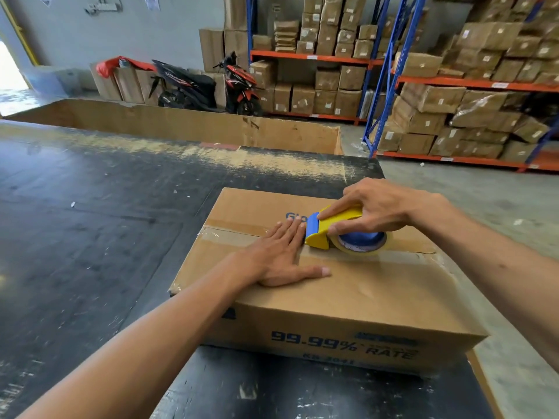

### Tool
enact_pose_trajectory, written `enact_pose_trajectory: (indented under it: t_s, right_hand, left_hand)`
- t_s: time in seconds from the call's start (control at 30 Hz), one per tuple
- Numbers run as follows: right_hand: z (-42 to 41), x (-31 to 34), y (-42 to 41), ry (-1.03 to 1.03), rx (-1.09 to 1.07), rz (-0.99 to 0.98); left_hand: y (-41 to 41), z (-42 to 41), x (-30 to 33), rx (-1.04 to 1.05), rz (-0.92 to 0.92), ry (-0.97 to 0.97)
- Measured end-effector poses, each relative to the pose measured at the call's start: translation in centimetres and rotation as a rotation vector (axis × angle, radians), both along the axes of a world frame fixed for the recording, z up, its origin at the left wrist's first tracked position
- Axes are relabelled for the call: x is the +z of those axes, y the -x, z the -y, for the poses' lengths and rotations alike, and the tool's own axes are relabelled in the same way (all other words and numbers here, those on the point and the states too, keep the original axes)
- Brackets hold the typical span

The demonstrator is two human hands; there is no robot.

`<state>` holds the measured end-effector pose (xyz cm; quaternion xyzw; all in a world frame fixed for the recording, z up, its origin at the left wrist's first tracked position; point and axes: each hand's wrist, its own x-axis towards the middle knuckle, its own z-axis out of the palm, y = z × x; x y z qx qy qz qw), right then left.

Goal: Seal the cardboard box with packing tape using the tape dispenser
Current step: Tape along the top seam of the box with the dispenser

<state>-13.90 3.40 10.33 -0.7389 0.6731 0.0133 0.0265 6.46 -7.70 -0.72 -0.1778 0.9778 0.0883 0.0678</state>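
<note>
A brown cardboard box (357, 291) with blue print lies on the black table, flaps closed. A strip of clear tape (230, 232) covers the left part of its centre seam. My right hand (375, 210) grips the yellow and blue tape dispenser (335, 229), which rests on the seam near the box's middle with its roll of clear tape to the right. My left hand (281, 255) lies flat on the box top, fingers together, fingertips touching the dispenser's blue front edge.
The black worktable (90, 222) stretches to the left and far side. A long open cardboard box (181, 122) stands behind it. Beyond are a parked scooter (205, 86) and blue-and-orange racks (390, 71) stacked with cartons. Concrete floor lies to the right.
</note>
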Motion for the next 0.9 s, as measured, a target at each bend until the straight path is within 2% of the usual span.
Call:
enact_pose_trajectory:
  t_s: [0.2,0.33,0.47,0.73,0.9]
  right_hand:
    - [-3.1,1.3,2.8,-0.055,-0.016,-0.092]
    - [-6.5,1.5,5.2,-0.085,-0.116,0.007]
    - [-5.4,1.4,5.0,-0.112,-0.104,-0.050]
    - [-5.4,1.5,5.1,-0.108,-0.110,-0.036]
    - [-5.7,1.4,4.9,-0.094,-0.127,-0.063]
  left_hand:
    - [-0.1,0.0,0.4,-0.003,0.019,0.000]
    - [0.1,0.1,0.5,-0.016,0.038,0.014]
    - [0.2,0.2,0.4,-0.009,0.030,0.009]
    - [2.9,-3.0,1.8,-0.014,-0.004,0.044]
    - [7.1,-7.0,1.0,-0.040,-0.035,-0.090]
